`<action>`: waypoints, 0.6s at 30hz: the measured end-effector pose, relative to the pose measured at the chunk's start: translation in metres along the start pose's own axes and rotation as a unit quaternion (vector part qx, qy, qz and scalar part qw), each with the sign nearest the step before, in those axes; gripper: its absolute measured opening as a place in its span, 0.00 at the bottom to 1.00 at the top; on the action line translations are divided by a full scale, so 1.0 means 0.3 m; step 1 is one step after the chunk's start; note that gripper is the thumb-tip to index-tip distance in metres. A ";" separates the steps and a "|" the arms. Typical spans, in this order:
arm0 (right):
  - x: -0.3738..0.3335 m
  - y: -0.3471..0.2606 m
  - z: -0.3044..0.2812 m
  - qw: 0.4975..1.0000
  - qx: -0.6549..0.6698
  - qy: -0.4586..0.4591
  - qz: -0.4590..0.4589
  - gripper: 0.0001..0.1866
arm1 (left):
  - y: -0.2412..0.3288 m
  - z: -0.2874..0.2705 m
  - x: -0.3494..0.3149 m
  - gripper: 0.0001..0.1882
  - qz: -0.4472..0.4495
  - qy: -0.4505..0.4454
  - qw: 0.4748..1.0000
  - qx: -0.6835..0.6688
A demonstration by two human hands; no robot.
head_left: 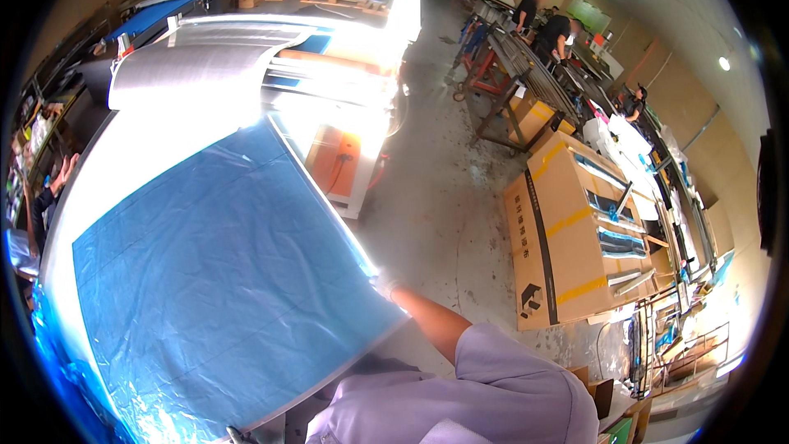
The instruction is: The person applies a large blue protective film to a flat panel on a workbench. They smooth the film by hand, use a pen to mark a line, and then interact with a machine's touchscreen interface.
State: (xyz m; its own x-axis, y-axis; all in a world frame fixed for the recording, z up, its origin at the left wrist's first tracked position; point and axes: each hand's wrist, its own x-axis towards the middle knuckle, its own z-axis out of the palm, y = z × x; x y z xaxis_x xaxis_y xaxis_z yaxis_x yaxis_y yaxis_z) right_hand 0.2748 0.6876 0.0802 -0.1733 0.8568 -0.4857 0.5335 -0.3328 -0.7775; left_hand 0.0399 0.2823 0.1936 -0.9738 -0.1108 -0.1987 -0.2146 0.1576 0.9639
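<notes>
The large sheet, covered in blue film, already lies flat on the long bench, filling most of its width and reaching from near the person's body to about the middle of the bench's length; by the look of it the laying-out is largely done, and what seems left is settling or trimming the near right edge, though that is only a judgement; the right hand, in a pale glove, rests on the sheet's right edge near its lower right corner, with the bare forearm running back to a lilac sleeve; glare washes out the fingers, so I cannot tell whether they are spread, pressed together or pinching the edge; at the lower edge of the view only a dark gloved tip of the left hand shows, touching or just beside the sheet's near edge, and its fingers cannot be read either; the film is a strong blue, faintly creased in long straight lines, shiny toward the lower left, with a thin pale metal border showing along the right side; beyond it a grey sheet curves up over a roller at the far end of the bench; another person's raised hand shows at the left edge; taped cardboard boxes stand on the concrete floor to the right, well apart from the bench.
</notes>
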 end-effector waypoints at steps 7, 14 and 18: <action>-0.006 0.005 -0.005 0.984 -0.173 -0.020 -0.044 0.11 | -0.006 0.009 -0.004 0.21 -0.006 -0.009 1.000 0.000; -0.021 -0.017 -0.005 0.942 -0.327 -0.034 -0.063 0.16 | -0.008 0.012 -0.002 0.22 -0.011 -0.014 1.000 -0.001; -0.040 -0.049 0.000 0.959 -0.277 -0.056 -0.021 0.17 | -0.010 0.014 -0.003 0.22 -0.014 -0.018 1.000 0.002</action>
State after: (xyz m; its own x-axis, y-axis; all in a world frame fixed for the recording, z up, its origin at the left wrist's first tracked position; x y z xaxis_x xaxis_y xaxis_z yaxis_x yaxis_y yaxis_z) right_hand 0.2691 0.6823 0.0976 -0.2755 0.8072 -0.5220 0.8766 -0.0119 -0.4811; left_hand 0.0410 0.2862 0.1902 -0.9697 -0.0791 -0.2312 -0.2413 0.1588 0.9574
